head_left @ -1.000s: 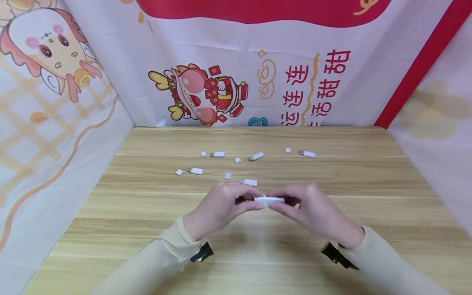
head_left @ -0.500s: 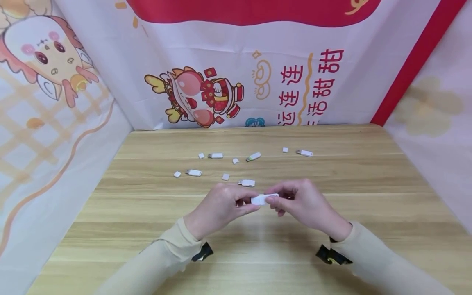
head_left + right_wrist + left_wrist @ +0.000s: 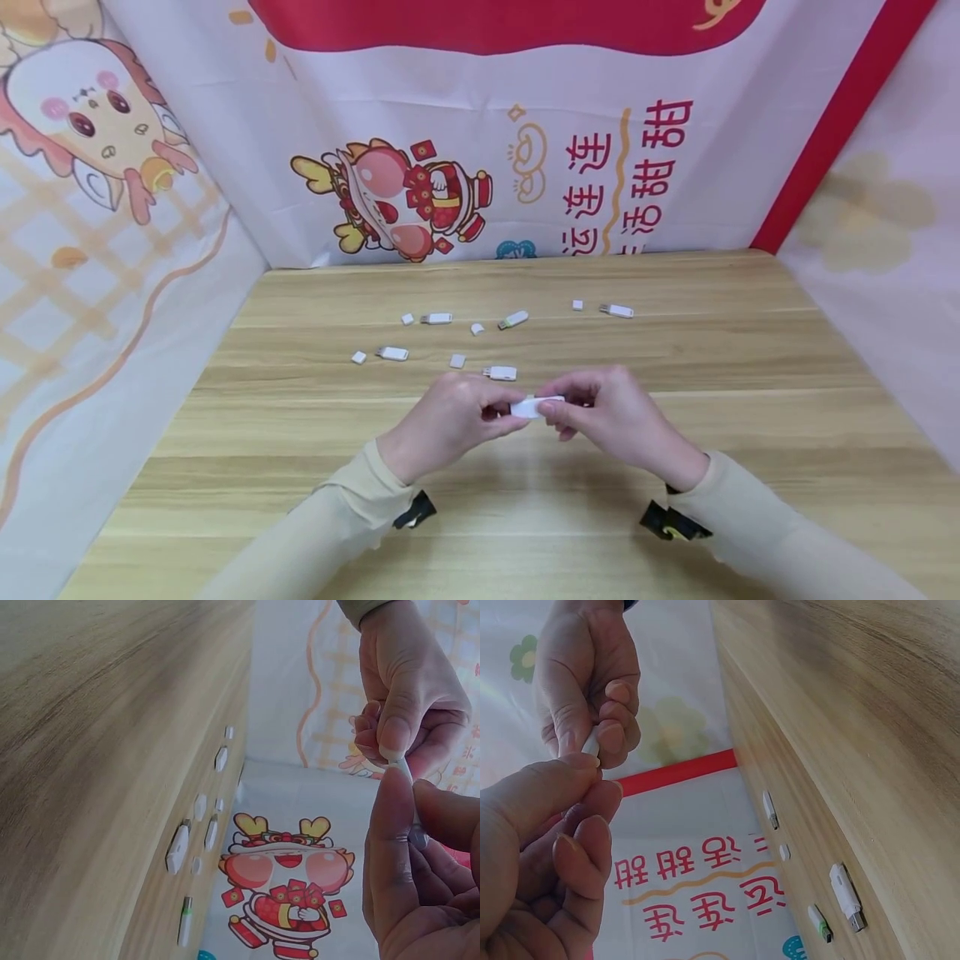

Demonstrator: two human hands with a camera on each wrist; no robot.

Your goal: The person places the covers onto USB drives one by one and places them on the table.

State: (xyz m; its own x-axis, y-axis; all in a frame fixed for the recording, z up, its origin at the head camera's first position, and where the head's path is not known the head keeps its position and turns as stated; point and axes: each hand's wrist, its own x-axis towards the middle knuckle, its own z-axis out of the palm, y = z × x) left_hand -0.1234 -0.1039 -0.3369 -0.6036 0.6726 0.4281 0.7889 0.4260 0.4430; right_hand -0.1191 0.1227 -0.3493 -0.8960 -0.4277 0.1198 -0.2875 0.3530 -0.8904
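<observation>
In the head view, a white USB flash drive (image 3: 528, 408) is held just above the table, near its middle. My left hand (image 3: 442, 417) pinches its left end between thumb and fingers. At the other end, my right hand (image 3: 615, 417) grips the body, thumb on the near side. Fingertips cover much of the drive, and no metal plug shows on it. In the right wrist view, both hands' fingertips nearly meet along the drive. Just beyond the hands lies an uncapped white USB flash drive (image 3: 501, 373), with a square white cap (image 3: 457, 361) to its left.
More uncapped drives lie farther back: one at left (image 3: 392, 353), another white drive (image 3: 437, 318), a green-trimmed drive (image 3: 513, 320) and a drive at right (image 3: 617, 311). Small loose caps (image 3: 359, 357) sit beside them. Printed cloth (image 3: 450, 83) hangs behind the wooden table (image 3: 300, 467).
My right hand has shifted slightly left and changed its grip, its thumb now lying over the drive's near face. The left hand stays pinching the left end. The head view has shifted slightly.
</observation>
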